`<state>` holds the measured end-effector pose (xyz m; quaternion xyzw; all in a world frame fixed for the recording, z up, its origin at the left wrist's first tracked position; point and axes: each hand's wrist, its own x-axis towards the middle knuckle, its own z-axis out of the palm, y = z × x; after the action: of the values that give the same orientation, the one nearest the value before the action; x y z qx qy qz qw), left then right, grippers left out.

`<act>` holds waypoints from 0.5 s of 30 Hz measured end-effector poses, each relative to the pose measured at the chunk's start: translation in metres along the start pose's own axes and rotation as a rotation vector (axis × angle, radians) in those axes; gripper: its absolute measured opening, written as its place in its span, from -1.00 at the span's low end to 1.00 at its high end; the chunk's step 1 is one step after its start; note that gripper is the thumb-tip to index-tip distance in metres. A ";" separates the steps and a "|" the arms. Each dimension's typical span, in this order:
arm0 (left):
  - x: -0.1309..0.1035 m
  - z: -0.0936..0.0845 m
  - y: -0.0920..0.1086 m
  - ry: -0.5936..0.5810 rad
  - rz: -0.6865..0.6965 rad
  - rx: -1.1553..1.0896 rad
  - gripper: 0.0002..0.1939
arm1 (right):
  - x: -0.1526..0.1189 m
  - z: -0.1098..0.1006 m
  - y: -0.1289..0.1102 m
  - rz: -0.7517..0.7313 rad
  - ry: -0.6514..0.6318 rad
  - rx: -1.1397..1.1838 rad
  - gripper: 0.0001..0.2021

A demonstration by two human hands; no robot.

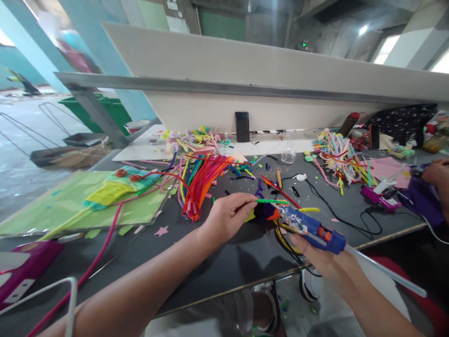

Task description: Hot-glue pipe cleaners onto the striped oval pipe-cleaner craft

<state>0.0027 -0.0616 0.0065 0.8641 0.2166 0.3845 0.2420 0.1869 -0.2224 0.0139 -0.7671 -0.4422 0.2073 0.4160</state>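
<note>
My left hand (224, 217) pinches one end of a green pipe cleaner (268, 201), which points to the right over the table. My right hand (315, 252) grips a blue hot glue gun (312, 229), its tip at the far end of the pipe cleaner. Foil wraps the front of the gun, and a long clear glue stick (386, 271) sticks out of its back. Below the pipe cleaner lies a dark purple and orange piece (263, 214), partly hidden. A bundle of red, orange and other coloured pipe cleaners (206, 182) rests beyond my left hand.
A yellow and teal fuzzy piece (119, 187) lies on a green sheet (31, 201) at left. Purple power strips (380, 199) and black cords (336, 210) cross the table. A phone (242, 126) leans at the back. A co-worker's hand (437, 173) shows at far right.
</note>
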 end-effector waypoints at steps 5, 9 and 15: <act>0.000 0.000 0.001 -0.001 -0.016 0.006 -0.81 | 0.003 0.010 -0.012 0.121 0.116 0.156 -0.84; 0.001 0.001 0.001 0.015 -0.022 -0.007 -0.81 | 0.002 0.008 -0.009 0.124 0.091 0.163 -0.82; 0.001 0.004 0.002 0.013 -0.021 -0.019 -0.82 | 0.004 0.020 -0.009 0.061 0.109 -0.018 -0.78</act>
<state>0.0062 -0.0634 0.0059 0.8570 0.2235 0.3895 0.2528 0.1709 -0.2075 0.0105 -0.7941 -0.3970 0.1737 0.4261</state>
